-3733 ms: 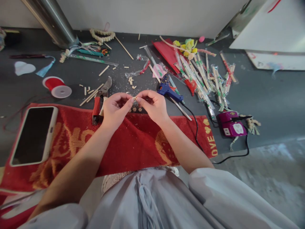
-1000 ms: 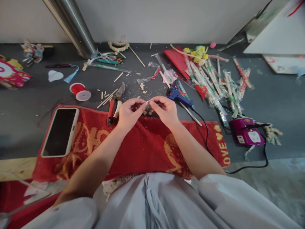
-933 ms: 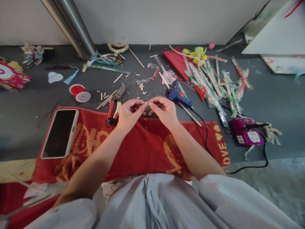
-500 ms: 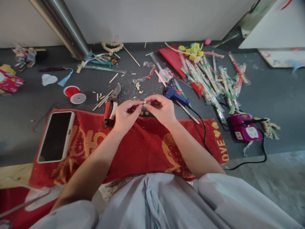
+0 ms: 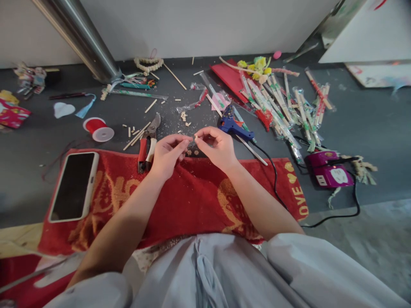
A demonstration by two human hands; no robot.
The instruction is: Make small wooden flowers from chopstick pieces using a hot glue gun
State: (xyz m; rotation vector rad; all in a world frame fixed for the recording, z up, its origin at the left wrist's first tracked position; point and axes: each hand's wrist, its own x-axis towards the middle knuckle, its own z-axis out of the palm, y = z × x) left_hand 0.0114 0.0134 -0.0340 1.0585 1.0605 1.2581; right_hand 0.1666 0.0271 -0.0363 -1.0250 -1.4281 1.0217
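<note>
My right hand (image 5: 218, 147) pinches a tiny pale piece (image 5: 196, 137), seemingly wood, between thumb and fingertips. Facing it a short gap away, my left hand (image 5: 170, 154) has its thumb and index finger closed together; whatever they hold is too small to make out. Small brown flower-shaped bits (image 5: 192, 152) lie just beneath my fingers. Short cut stick pieces (image 5: 183, 116) are scattered beyond the hands. Pruning shears (image 5: 149, 143) with one red and one white handle rest beside my left hand, and a blue hot glue gun (image 5: 236, 126) lies beside my right.
A red towel (image 5: 189, 196) covers the table's front edge, with a phone (image 5: 74, 187) on its left. Red thread spool (image 5: 98, 129) stands left. Wrapped sticks (image 5: 272, 107) pile up at right, near a purple power block (image 5: 329, 170) with black cable. A metal post (image 5: 83, 38) rises behind.
My fingertips have parted slightly: the left hand has drawn back a little to the left, while the small pale piece stays in my right fingers. The view has shifted slightly.
</note>
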